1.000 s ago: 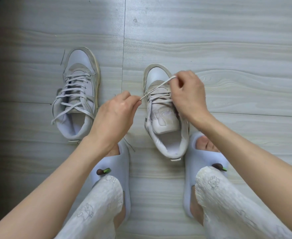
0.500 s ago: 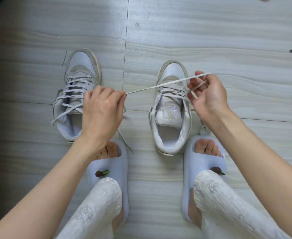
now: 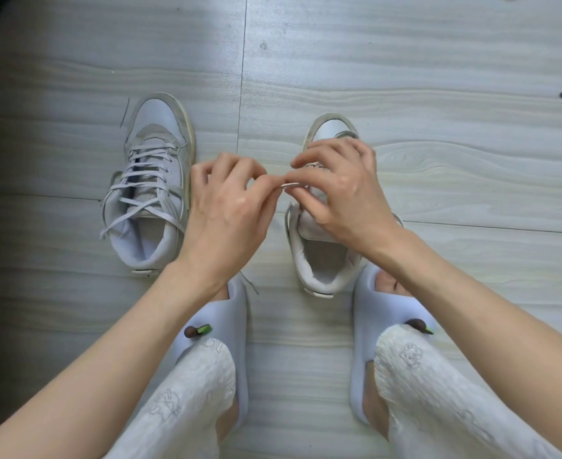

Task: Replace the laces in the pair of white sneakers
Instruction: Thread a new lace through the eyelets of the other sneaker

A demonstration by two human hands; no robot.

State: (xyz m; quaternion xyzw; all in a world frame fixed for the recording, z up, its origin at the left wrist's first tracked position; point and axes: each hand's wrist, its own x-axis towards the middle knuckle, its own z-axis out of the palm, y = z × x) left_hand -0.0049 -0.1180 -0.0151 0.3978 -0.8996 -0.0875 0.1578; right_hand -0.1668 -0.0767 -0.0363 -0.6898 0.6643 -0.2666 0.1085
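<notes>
No legible branding; lace (image 3: 289, 186) perhaps pinched.

Pale slides (image 3: 367, 313) on wood-grain floor (image 3: 438, 77)

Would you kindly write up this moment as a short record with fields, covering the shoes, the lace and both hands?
Setting: pale wood-grain floor, seen from the head camera
Left shoe: white high-top sneaker, laced, laces loose, untouched
Right shoe: matching white sneaker, partly hidden by the hands
Lace: flat white shoelace, short stretch visible between fingertips
Left hand: pinches the lace
Right hand: pinches the lace, above the right shoe
Footwear worn: pale blue slides
</notes>
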